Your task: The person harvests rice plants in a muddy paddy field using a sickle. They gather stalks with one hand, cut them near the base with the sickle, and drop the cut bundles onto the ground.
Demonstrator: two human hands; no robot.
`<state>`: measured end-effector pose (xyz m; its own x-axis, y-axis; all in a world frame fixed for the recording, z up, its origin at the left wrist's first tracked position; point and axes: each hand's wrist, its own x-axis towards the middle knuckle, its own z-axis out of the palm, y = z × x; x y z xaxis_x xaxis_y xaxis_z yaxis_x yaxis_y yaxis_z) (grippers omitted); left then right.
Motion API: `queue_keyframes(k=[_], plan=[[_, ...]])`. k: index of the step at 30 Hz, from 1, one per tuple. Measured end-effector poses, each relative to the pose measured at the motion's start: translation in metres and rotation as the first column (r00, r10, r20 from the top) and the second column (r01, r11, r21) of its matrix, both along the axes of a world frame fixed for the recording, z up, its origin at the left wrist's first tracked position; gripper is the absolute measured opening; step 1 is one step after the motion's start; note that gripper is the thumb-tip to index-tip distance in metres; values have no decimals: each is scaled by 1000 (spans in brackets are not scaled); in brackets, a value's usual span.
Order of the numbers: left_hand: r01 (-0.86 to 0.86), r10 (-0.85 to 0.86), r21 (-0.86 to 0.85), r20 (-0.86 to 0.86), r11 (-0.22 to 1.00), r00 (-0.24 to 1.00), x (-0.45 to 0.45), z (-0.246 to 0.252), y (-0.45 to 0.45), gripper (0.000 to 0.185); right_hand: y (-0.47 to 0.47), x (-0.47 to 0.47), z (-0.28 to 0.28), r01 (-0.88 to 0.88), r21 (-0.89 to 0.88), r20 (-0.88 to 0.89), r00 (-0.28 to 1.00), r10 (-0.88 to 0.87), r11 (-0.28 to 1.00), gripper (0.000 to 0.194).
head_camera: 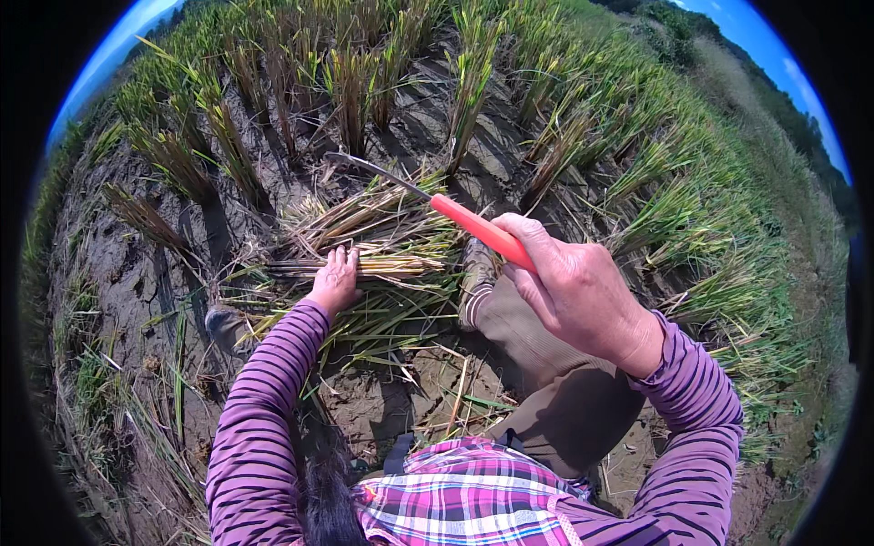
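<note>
A sickle with an orange-red handle is gripped in my right hand, raised over my bent knee; its thin curved blade points up and left. My left hand lies on a bundle of cut straw stalks, on top of a pile of cut stalks and green leaves on the ground. The fingers reach over the far side of the bundle; how tightly they hold it cannot be told. More cut stalks lie just beyond, under the line of the blade.
Standing clumps of cropped rice-like stubble rise from the dark muddy soil ahead. Dense green stubble runs along the right. My shoes stand at both sides of the pile, the left one and the right one.
</note>
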<state>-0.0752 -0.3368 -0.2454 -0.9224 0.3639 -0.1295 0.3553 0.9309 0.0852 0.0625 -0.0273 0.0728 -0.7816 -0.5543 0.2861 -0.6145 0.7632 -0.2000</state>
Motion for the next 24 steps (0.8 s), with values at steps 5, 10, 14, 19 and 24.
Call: queue_keyframes(k=[5,10,14,19,24], plan=[[77,-89,123,103,989,991,2,50,-26,100,83,20,-43,273,-109,2,962,-274,956,41],[155,-157,115,5,981,988,17,166,-12,63,109,17,-69,220,-206,261,951,-163,954,30],[91,-101,263,21,960,995,69,195,-59,50,95,12,-67,75,-549,49,997,-57,832,27],[-257,117,261,452,931,884,143,170,-106,54,127,24,-65,116,-651,99,993,-68,750,24],[-602,180,475,669,642,721,198,158,-120,35,144,18,-93,94,-602,332,933,141,793,23]])
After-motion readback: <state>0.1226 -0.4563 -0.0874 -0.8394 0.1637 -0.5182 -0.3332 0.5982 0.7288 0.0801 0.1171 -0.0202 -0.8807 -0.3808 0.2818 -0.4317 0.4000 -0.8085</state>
